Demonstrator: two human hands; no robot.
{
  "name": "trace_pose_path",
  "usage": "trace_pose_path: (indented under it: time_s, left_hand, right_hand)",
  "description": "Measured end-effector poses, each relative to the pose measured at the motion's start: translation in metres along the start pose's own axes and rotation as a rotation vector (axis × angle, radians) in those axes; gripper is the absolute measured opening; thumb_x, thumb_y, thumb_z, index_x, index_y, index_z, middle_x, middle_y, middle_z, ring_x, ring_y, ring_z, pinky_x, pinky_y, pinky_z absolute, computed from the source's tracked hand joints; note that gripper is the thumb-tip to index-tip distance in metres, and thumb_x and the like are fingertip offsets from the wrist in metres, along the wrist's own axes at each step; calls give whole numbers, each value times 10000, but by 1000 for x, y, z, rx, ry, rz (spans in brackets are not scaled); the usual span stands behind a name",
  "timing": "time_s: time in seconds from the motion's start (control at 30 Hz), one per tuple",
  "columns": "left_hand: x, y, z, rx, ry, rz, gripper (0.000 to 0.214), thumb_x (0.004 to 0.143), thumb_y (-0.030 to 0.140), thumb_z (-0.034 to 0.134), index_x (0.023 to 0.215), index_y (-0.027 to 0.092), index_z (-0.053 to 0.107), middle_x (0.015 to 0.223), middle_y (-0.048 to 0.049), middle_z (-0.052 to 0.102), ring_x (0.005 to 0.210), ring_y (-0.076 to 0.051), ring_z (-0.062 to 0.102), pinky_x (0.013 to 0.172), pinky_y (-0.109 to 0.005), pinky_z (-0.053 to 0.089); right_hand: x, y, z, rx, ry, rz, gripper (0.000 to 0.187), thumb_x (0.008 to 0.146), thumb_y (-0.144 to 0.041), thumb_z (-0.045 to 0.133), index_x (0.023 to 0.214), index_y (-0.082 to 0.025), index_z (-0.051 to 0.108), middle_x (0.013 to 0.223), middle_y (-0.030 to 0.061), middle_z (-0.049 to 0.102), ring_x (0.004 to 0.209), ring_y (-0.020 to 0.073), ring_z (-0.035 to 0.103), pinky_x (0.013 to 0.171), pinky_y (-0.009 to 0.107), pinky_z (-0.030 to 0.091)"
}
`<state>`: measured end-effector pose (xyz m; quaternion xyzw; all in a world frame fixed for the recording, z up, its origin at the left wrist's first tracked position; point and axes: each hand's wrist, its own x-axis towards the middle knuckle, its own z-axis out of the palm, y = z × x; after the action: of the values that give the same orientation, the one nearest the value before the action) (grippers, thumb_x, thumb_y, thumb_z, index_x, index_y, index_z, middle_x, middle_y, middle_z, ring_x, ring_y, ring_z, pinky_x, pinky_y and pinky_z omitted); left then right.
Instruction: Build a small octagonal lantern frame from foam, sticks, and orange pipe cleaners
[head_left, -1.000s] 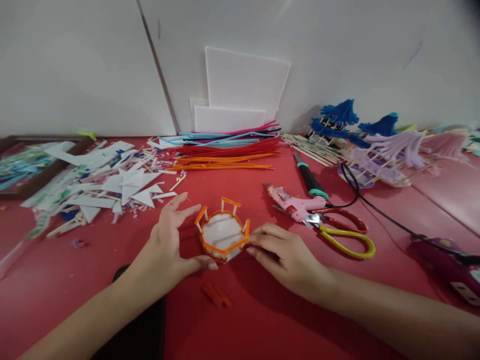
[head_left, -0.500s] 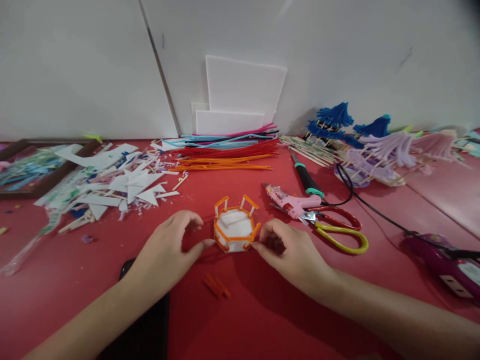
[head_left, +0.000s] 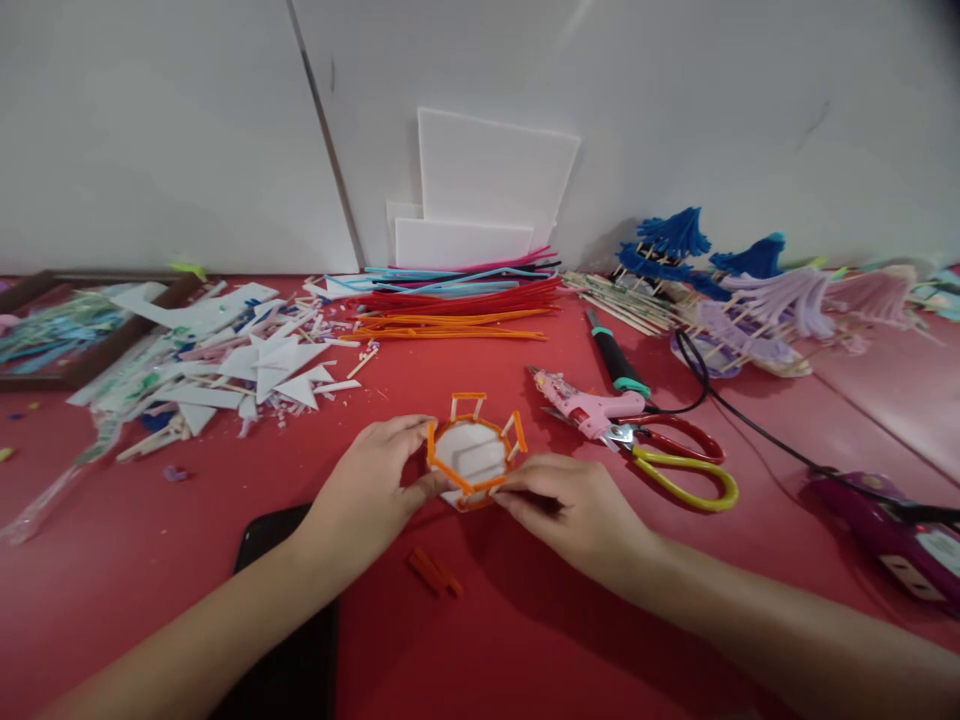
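Between my hands stands a small hexagonal craft model with a white floor [head_left: 469, 450], orange pipe-cleaner edging and short pale stick posts topped by orange rails. My left hand [head_left: 379, 475] grips its left side, thumb at the front and fingers behind. On the near right edge, the thumb and fingertips of my right hand [head_left: 589, 505] pinch the orange edging. A few short cut orange pipe-cleaner pieces [head_left: 435, 572] lie on the red table in front of the model.
To the right lie a pink glue gun [head_left: 589, 402], scissors with red and yellow handles [head_left: 686, 478], a black-handled tool [head_left: 619, 358] and a purple power strip [head_left: 877, 530]. Pipe cleaners [head_left: 457, 325] lie behind, white scraps [head_left: 274, 365] left, a black phone-like object [head_left: 300, 640] under my left forearm.
The model has turned clockwise, its railed sides shifting to the right. My left hand has moved right and closed on its side; the right fingertips have come to its near right edge.
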<state>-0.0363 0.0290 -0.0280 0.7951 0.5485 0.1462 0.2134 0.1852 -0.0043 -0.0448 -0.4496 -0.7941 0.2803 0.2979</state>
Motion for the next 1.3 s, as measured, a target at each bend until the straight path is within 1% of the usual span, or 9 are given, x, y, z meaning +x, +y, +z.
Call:
trace_pose_path:
  time_s: [0.27,0.37,0.53,0.63,0.8,1.03,1.1,1.2,1.3]
  left_hand:
    - [13,2,2,-138,-23,107,417,752,257,608,1166,206,607,1232,-88,643,1136,-268,586,1002,-451,434]
    - [10,0,2,-232,-20,51,576,756,298,568,1304,143,476,1302,-137,588,1197,-277,551,1026,-478,418]
    - [-3,2,3,-445,-55,10,723,699,175,466,1394,85,290,1439,-189,427,1299,-240,456,1065,-440,394]
    - [-8,10,4,-402,-49,-1,708,719,219,529,1386,111,319,1443,-175,427,1321,-260,424,1094,-465,353]
    - [-6,18,9,-336,46,-48,536,764,355,637,1254,182,503,1244,-102,631,1126,-256,600,982,-436,472]
    - [-3,16,13,-272,87,-86,459,733,384,696,1139,200,585,1143,-82,685,1060,-262,633,916,-419,501]
    - [-4,17,14,-246,108,-71,457,739,381,694,1143,197,585,1136,-83,688,1051,-264,637,907,-418,506]
    - [-3,17,15,-200,116,-27,396,779,346,661,1142,205,593,1148,-74,689,1046,-259,644,899,-411,513]
    - [-4,15,15,-161,116,6,361,795,344,649,1121,195,605,1116,-74,705,1010,-251,664,870,-386,532]
  right_hand:
    - [6,3,0,23,-34,-76,153,855,-188,582,910,-189,724,822,35,741,740,142,681,681,226,509]
    - [6,2,1,8,-11,-68,158,858,-178,565,881,-183,721,779,26,733,684,128,670,634,208,498]
    - [4,-1,4,-45,26,-2,169,870,-193,551,813,-192,710,735,14,729,637,124,663,605,207,490]
    - [4,-1,6,-66,20,3,171,877,-189,541,853,-203,709,793,15,744,680,134,681,631,217,501]
    - [-1,0,2,-120,10,-66,192,892,-162,505,941,-187,688,882,39,742,769,145,686,699,236,504]
    - [-11,-27,-27,-305,9,-206,141,780,-114,492,725,-164,613,606,15,601,531,132,533,498,258,392]
    - [-4,-37,-39,-329,59,-296,146,785,-101,485,724,-170,599,607,13,594,547,129,531,515,261,391]
    - [18,-44,-53,-384,123,-311,141,845,-135,493,800,-184,618,697,24,642,636,135,581,604,263,430]
    - [48,-39,-60,-403,13,-287,157,897,-211,492,893,-216,650,792,24,670,748,152,605,682,270,446]
